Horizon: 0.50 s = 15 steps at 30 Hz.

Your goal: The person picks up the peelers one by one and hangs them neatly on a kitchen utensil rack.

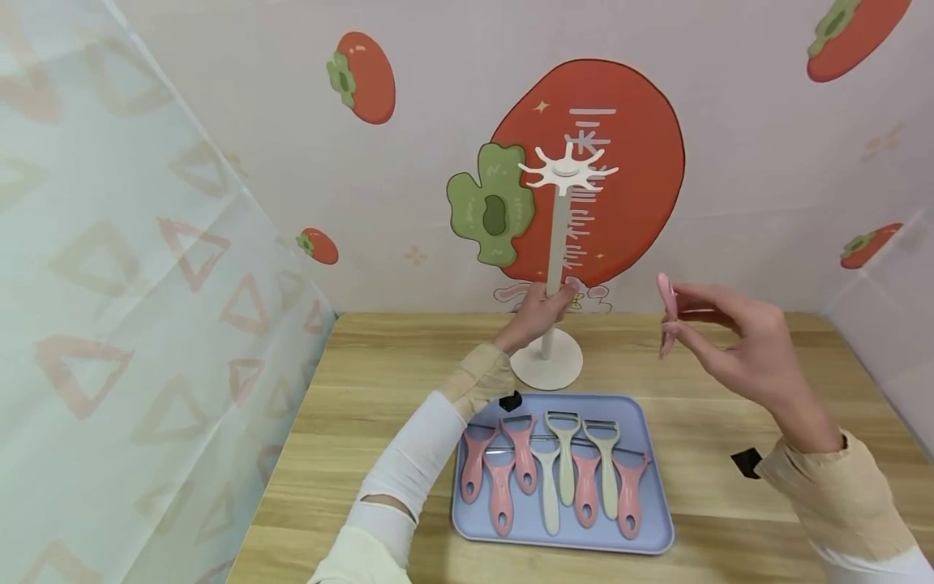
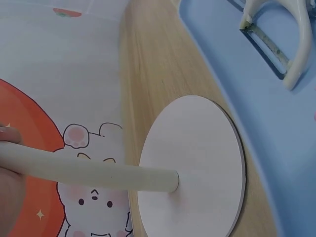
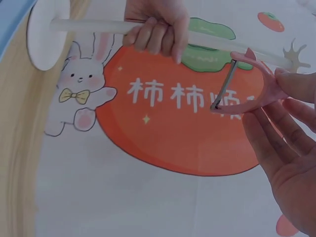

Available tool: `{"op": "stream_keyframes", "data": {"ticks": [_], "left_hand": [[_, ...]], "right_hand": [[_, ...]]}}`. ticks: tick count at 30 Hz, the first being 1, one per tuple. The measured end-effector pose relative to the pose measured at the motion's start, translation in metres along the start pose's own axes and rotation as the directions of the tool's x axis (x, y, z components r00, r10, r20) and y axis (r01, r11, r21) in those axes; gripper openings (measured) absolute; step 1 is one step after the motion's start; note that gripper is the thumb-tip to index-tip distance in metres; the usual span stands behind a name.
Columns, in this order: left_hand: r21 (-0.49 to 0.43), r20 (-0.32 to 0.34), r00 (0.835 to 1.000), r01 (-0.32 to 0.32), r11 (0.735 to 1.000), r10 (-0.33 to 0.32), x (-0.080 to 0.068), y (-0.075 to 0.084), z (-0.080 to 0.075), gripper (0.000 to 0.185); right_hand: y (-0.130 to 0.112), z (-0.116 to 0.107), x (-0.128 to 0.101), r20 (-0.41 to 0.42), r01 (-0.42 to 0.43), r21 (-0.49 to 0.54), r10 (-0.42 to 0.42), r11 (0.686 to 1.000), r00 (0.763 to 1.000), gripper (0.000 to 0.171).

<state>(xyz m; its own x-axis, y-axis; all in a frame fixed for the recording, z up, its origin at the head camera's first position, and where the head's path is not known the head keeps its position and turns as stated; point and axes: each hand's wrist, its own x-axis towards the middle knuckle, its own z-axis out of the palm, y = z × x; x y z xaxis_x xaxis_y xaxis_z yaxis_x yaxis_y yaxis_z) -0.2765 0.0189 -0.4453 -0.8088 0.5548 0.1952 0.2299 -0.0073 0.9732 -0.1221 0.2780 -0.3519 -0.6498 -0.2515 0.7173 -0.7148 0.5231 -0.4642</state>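
A cream stand with a round base and a branched hook top rises at the back of the wooden table. My left hand grips its pole low down. My right hand is raised to the right of the stand and pinches a pink peeler; the blade and forked head of the pink peeler show in the right wrist view. A blue tray in front of the stand holds several pink and cream peelers.
The wooden table is walled in by a persimmon-print backdrop behind and translucent side panels. A small black clip lies on the table by my right wrist, another black clip at the tray's far edge.
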Motion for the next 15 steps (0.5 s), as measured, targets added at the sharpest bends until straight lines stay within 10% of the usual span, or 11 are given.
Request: {"op": "stream_keyframes", "data": {"ticks": [15], "left_hand": [[0.064,0.032,0.999,0.015,0.998,-0.018,-0.004,0.004,-0.003,0.043]], "right_hand": [[-0.004,0.013,0.044,-0.092,-0.022,0.062,0.027,0.998,0.995,0.066]]}}
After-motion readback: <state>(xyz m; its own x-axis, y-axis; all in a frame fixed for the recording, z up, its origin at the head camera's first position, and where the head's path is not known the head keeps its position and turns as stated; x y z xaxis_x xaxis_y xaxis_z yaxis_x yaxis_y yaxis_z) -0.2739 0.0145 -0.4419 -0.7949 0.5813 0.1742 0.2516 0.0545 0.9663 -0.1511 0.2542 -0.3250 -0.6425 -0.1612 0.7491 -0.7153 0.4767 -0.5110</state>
